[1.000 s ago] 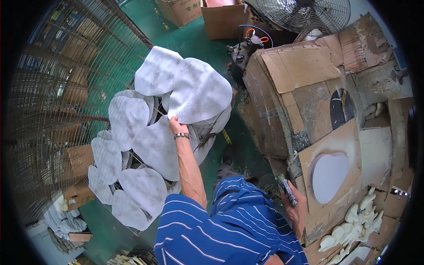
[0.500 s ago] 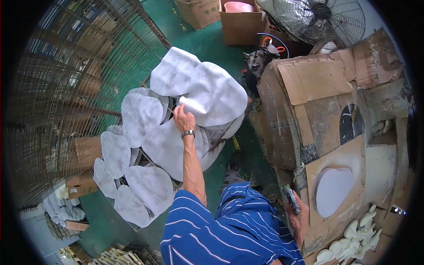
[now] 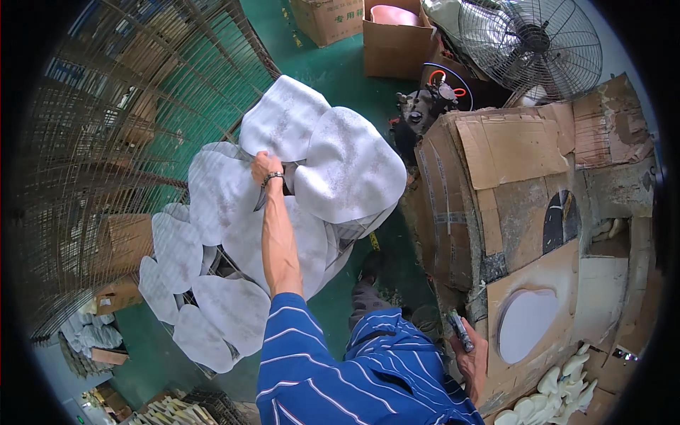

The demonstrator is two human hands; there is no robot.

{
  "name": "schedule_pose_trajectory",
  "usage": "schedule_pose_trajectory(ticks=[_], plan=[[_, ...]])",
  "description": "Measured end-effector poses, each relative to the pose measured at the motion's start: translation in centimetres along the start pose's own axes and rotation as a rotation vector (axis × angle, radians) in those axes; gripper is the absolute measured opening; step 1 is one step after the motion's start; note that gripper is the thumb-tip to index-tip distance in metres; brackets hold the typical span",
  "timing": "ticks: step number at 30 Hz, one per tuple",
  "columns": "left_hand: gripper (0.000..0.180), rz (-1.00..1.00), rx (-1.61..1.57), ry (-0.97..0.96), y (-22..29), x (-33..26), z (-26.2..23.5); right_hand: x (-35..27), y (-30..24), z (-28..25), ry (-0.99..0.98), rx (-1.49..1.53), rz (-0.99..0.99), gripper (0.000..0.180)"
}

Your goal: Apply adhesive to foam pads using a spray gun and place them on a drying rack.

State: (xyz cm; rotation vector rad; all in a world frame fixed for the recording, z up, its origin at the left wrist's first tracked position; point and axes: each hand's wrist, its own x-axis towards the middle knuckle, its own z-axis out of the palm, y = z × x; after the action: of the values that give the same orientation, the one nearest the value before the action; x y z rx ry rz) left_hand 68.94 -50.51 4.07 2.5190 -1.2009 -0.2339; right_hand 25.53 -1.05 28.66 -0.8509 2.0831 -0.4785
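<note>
Left hand (image 3: 265,168) curling round, seemingly pinching, lower edge of rounded white sheet (image 3: 285,117); sheet lying at far end of overlapping batch (image 3: 232,312), beside wire rack (image 3: 134,156). Right hand (image 3: 473,358) gripping slim dark tool (image 3: 462,333). Guessing sheet-handling step; lifting calling for clearing neighbours. Green printing showing on carton (image 3: 329,21).

1. My bare left hand (image 3: 268,168) reaches out ahead, back upward, fingers curled under.
2. My bare left forearm (image 3: 280,248) stretches nearly straight behind it.
3. My bare right hand (image 3: 473,358), well back and to its right, has fingers wrapped round.
</note>
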Motion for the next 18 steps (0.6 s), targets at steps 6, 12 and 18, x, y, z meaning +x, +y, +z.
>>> schedule_pose_trajectory(ticks=[6,12,18], plan=[[0.051,-0.024,-0.172,0.069,-1.3,2.5,0.7,1.6,-1.6,0.9,-0.053,0.003,0.013,0.051],[0.058,-0.018,-0.217,0.165,-0.9,3.7,-0.5,2.6,-2.2,1.6,-0.073,-0.024,-0.032,0.053],[0.053,0.235,-0.042,0.474,-1.7,5.3,-0.9,2.7,-2.4,1.8,-0.08,-0.026,0.019,0.052]])
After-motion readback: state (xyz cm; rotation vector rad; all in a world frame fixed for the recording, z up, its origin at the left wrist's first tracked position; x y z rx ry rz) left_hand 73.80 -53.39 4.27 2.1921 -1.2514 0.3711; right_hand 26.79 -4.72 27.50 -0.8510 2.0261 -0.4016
